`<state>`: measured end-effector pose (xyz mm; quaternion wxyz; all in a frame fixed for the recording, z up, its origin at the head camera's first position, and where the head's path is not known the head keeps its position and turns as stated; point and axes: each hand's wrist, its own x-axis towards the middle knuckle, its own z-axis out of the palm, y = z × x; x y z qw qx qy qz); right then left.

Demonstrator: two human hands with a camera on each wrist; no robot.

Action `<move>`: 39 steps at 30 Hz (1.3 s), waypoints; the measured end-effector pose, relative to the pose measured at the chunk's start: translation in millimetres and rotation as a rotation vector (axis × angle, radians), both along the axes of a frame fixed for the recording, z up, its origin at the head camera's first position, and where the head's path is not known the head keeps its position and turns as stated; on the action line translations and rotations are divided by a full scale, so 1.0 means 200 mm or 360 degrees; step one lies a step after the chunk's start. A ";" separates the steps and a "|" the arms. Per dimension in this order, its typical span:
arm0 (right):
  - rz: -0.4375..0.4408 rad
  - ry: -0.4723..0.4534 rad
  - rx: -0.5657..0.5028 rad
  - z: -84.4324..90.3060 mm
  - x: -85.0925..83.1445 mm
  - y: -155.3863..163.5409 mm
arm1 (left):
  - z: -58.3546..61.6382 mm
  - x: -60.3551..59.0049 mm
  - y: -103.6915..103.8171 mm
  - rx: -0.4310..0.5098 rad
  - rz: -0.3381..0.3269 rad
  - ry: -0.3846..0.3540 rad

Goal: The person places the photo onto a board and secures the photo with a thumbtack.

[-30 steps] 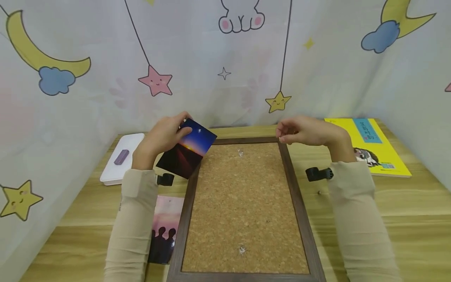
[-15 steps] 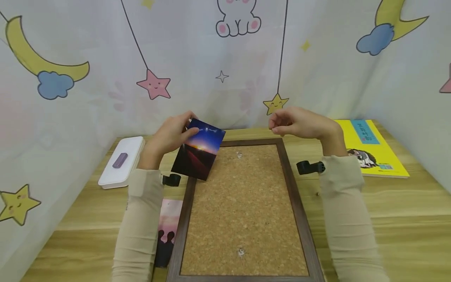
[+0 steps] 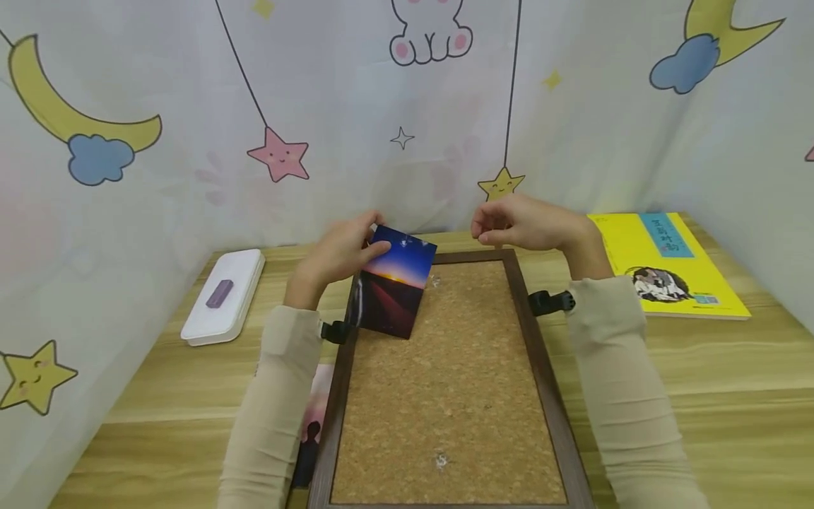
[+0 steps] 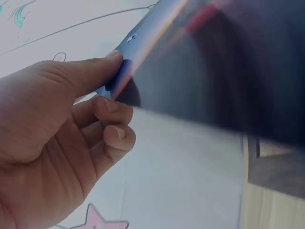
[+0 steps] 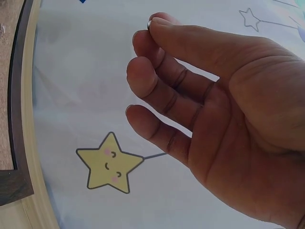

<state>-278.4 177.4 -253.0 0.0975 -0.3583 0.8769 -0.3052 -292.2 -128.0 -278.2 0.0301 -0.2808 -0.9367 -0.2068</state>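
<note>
My left hand point(image 3: 340, 251) pinches a sunset photo print point(image 3: 397, 283) by its upper left edge, thumb on its face. The print tilts over the upper left of a cork board point(image 3: 448, 396) in a dark wooden frame. In the left wrist view the print point(image 4: 214, 71) bends close to the camera. My right hand point(image 3: 524, 223) is raised above the board's upper right corner. Thumb and forefinger pinch a tiny silvery piece point(image 5: 149, 24), seen edge-on like a tack head; its kind I cannot tell. The other fingers curl loosely.
A second, pink photo print point(image 3: 311, 424) lies left of the board, partly hidden by my left sleeve. A white case point(image 3: 235, 311) with a purple block point(image 3: 220, 293) on it stands at the left. A yellow book point(image 3: 706, 276) lies at the right. A patterned curtain point(image 3: 356, 92) hangs behind.
My left hand has carried the sunset print rightward from the board's left edge to over its upper left. My right hand has moved left and slightly up, still pinching.
</note>
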 end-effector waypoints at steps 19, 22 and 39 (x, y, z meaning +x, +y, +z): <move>0.0041 0.0021 0.0005 -0.06 -0.08 -0.08 | -0.11 -0.04 0.09 0.0169 -0.0066 -0.0243; 0.0034 0.0040 0.0005 -0.07 -0.09 -0.09 | -0.12 -0.04 0.10 0.0144 -0.0066 -0.0253; 0.0022 0.0039 -0.0106 -0.07 -0.17 -0.18 | -0.19 -0.05 0.12 0.0220 -0.0106 -0.0503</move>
